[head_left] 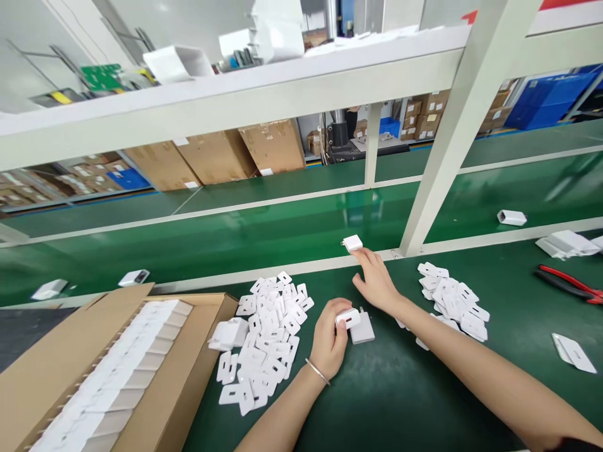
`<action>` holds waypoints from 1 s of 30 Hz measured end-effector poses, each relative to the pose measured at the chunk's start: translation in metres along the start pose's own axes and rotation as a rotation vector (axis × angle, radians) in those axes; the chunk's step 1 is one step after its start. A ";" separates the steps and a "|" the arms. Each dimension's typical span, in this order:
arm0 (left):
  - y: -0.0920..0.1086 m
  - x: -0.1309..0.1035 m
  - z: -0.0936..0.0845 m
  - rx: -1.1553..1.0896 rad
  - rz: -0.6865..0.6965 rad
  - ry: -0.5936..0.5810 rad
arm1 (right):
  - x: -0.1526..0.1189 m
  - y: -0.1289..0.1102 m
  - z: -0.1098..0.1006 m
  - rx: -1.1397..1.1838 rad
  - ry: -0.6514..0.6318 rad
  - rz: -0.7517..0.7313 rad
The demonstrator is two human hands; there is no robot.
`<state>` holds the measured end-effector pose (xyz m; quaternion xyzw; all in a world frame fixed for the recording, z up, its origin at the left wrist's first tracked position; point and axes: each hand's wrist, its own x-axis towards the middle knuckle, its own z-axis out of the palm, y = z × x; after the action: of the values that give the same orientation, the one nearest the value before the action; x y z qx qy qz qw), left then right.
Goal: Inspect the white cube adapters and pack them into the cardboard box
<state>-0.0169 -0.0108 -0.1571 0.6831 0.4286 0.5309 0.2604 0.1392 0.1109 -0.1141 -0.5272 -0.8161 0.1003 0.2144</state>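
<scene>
My left hand (pixel 331 337) is closed around a white charger housing (pixel 347 318) with a slot in its end face. Right beside it, another white charger (pixel 362 328) with metal prongs lies on the green table (pixel 377 389). My right hand (pixel 375 279) reaches forward over the pale rail, its fingers stretched and the thumb apart. Its fingertips meet a white plug charger (pixel 352 243) at the edge of the green belt; whether they touch or lie just in front of it, I cannot tell. To the left of my left hand spreads a pile of white slotted plates (pixel 271 339).
An open cardboard box (pixel 195 358) with white dividers stands at the left. On the right lie a second plate pile (pixel 455 301) and red-and-black pliers (pixel 570 284). The green belt (pixel 282 223) runs behind a rail. A slanted post (pixel 461 138) rises near my right hand.
</scene>
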 end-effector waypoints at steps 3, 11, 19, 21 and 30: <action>-0.003 -0.001 0.000 -0.024 -0.025 0.004 | 0.059 0.022 0.007 -0.090 -0.031 0.087; -0.010 0.001 0.005 -0.126 -0.139 0.080 | 0.089 0.042 -0.007 -0.237 -0.059 0.084; -0.003 -0.002 0.013 -0.169 -0.233 0.103 | 0.014 0.016 -0.004 -0.173 -0.127 -0.122; -0.002 -0.003 0.014 -0.174 -0.207 0.117 | -0.005 0.008 -0.005 -0.122 -0.093 -0.139; 0.005 -0.012 0.017 -0.273 -0.114 0.170 | -0.083 -0.040 -0.018 0.529 -0.257 0.050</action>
<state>-0.0003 -0.0218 -0.1639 0.5686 0.4112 0.6243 0.3433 0.1437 0.0178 -0.1031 -0.4560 -0.7689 0.3807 0.2365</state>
